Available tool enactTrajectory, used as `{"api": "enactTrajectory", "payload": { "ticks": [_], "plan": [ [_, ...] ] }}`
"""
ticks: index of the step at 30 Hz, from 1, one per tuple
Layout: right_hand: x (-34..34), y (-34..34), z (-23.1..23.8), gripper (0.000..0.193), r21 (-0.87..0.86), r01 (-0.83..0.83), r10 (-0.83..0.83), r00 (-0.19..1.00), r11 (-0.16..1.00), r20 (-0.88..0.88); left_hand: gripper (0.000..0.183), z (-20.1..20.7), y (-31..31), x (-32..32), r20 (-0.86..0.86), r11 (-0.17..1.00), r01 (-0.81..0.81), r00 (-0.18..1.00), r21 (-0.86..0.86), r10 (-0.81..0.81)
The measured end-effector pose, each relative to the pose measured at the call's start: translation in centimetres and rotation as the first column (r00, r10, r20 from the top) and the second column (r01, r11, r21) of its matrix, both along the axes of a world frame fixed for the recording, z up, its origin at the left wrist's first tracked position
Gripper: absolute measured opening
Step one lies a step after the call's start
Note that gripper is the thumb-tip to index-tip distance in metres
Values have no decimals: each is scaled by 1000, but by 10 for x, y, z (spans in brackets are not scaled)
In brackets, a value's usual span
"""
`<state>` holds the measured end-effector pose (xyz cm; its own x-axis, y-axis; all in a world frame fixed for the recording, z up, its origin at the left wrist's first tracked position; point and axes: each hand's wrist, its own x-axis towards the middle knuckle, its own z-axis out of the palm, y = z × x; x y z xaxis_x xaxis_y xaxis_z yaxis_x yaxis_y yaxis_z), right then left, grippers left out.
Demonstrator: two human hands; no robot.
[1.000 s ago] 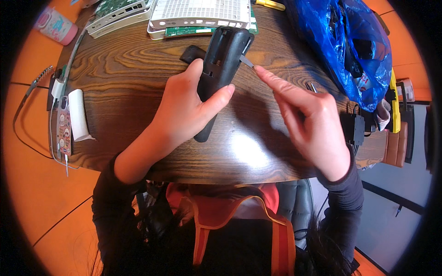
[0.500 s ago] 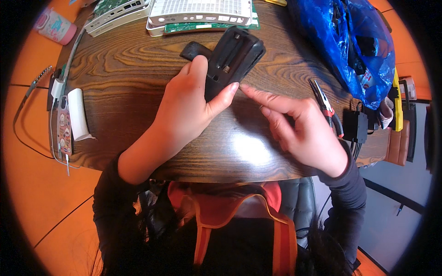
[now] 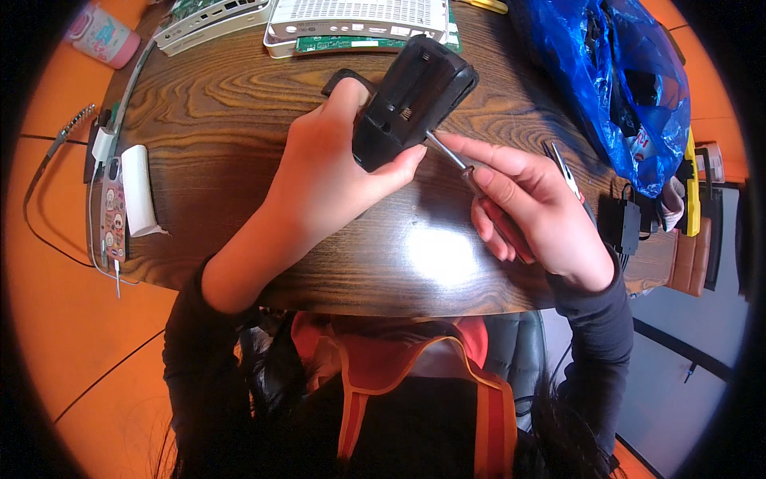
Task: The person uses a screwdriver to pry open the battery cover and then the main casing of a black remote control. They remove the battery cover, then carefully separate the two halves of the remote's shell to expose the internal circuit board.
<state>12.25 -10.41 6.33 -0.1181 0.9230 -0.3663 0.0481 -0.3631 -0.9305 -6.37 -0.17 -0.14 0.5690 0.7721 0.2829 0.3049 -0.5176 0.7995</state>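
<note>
My left hand (image 3: pixel 319 176) is wrapped round a black handheld device (image 3: pixel 387 132), tilted above the table, its open battery compartment showing metal springs and no batteries. In my right hand (image 3: pixel 550 203) is a small screwdriver (image 3: pixel 449 151) with a thin metal shaft; its handle is mostly covered by my curled fingers. The shaft's tip meets the device's lower right edge, close to my left thumb, and my right index finger stretches along beside the shaft. Behind my left hand a black rounded piece (image 3: pixel 348 77) sticks out; whether it belongs to the device I cannot tell.
White casings (image 3: pixel 351 32) with green circuit boards stand at the far edge. A blue plastic bag (image 3: pixel 630 96) fills the far right, with pliers (image 3: pixel 565 172) and a black adapter (image 3: pixel 621 219) nearer. At left lie a phone (image 3: pixel 113 209) and a white curved piece (image 3: pixel 138 191).
The screwdriver shaft has come into sight between my right hand and the device, its tip now at the device's edge. My right fingers have curled more, and the device has turned slightly.
</note>
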Motion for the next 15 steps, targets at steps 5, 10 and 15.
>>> {"api": "enactTrajectory", "payload": {
  "ticks": [5, 10, 15],
  "plan": [
    [-7, -17, -4, 39, 363, -108, -179, 720, 925, 671, 28, 5, 2, -3, -49, 990, -67, 997, -124, 61],
    [1, -25, -31, 45, 448, -136, -391, 313, 884, 866, 39, 12, 13, -8, 273, 731, 152, 961, -665, 48],
    [5, -16, -58, 38, 438, -199, -365, 319, 877, 875, 58, 14, 9, -7, 504, 301, 511, 857, -805, -107]
  ]
}}
